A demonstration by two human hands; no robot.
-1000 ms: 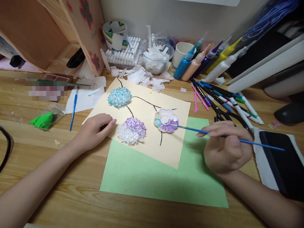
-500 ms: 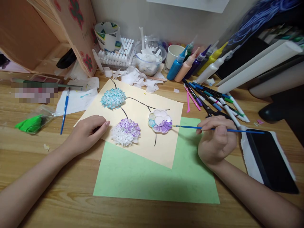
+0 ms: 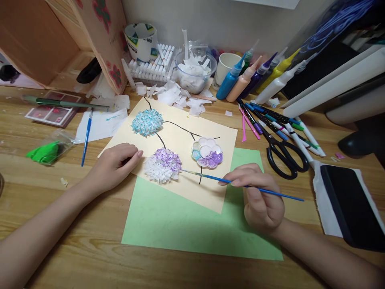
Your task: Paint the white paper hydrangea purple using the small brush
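My right hand [image 3: 261, 196] pinches a slim blue paintbrush [image 3: 216, 178], its tip at the right edge of a fluffy paper flower [image 3: 162, 165]. Purple covers the upper right of that flower; the rest is white. My left hand [image 3: 118, 160] lies loosely curled on the left edge of the cream paper [image 3: 177, 192], with nothing seen in it. A second fluffy flower [image 3: 147, 122], tinted blue, sits higher up, and black branch lines run between them. The flower-shaped paint palette [image 3: 206, 151], with purple and bluish paint, rests on the paper's right part.
Under the cream paper lies a green sheet [image 3: 198, 237]. Black scissors [image 3: 285, 158], several pens and a phone [image 3: 351, 200] are on the right. Paint bottles [image 3: 231, 82] and a bowl of paper scraps [image 3: 195, 74] stand behind. Another blue brush [image 3: 86, 138] lies left.
My right hand has moved left and toward me, carrying the brush tip from the palette to the purple and white flower. The scissors show more fully. My left hand stays on the paper.
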